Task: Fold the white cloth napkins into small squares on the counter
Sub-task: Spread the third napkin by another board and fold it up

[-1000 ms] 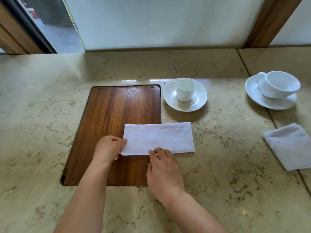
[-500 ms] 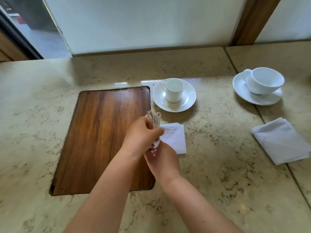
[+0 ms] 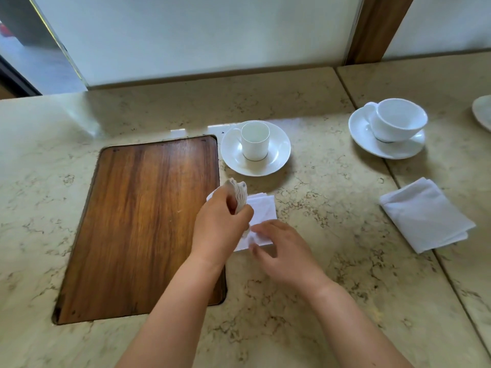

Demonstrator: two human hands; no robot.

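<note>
The white cloth napkin (image 3: 261,212) lies on the marble counter (image 3: 332,274) beside the inset wooden board (image 3: 146,221). The left hand (image 3: 219,229) pinches its folded-over end, seemingly to double it into a square, while the right hand (image 3: 281,251) rests loosely spread fingers on the near edge as an anchor.

Pale wall (image 3: 212,35) and wooden post (image 3: 377,27) behind.
</note>
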